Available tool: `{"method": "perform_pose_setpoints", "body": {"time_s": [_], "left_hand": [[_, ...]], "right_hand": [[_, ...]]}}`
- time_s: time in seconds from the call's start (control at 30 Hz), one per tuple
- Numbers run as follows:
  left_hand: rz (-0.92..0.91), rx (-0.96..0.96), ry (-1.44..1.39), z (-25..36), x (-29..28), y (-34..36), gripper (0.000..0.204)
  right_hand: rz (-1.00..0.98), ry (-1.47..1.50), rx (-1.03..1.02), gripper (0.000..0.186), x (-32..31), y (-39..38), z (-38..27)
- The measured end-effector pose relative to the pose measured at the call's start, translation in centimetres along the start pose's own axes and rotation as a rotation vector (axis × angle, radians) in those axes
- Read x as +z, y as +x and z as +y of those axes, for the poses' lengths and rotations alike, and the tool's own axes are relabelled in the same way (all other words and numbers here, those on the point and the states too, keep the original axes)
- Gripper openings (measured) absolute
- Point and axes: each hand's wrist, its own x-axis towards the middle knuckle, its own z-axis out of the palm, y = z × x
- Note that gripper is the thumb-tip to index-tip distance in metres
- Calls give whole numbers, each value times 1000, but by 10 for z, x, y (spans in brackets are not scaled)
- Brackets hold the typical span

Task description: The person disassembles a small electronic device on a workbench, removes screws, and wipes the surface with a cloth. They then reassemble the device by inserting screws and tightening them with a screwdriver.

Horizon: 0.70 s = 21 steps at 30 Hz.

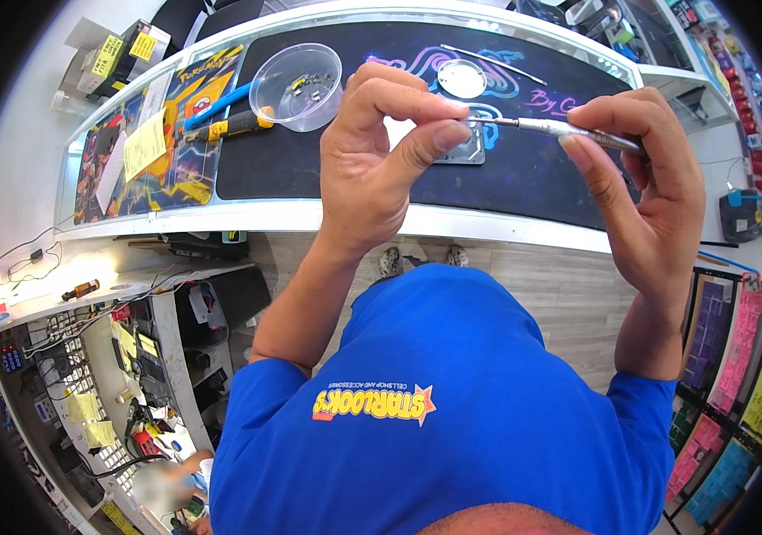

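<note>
A slim silver screwdriver (546, 127) lies level between my hands, above the counter. The fingers of my right hand (648, 169) are closed round its knurled handle. My left hand (376, 147) pinches the tip of its thin shaft between thumb and forefinger; any small piece there is hidden. Below and behind my left fingertips, a flat grey metal device part (467, 153) rests on the black mat (283, 165), partly covered by the hand. Just beyond it sits a round white dish (463, 80) with tiny bits in it.
Left of my hands stands a clear plastic tub (284, 105) holding small parts. Beside it lie a yellow-and-black handled tool (234, 125) and a blue stick-like tool (218, 105). A thin metal tool (497, 65) lies at the back. Another person's arm (195, 461) shows at lower left.
</note>
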Motion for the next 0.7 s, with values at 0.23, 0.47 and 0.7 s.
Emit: {"method": "perform_pose_setpoints", "body": {"time_s": [0.23,0.47,0.7], "left_hand": [[-57,-11,187,-3,0,4,15],[-337,110,801,-17,-12,28,17],[-556,-164,1035,-47,-19,54,18]], "right_hand": [[55,-22,-85,21,2,3,5],[-211,-406,-351,19,-8,43,1],[-681,-460,-136,18,15,92,7]]}}
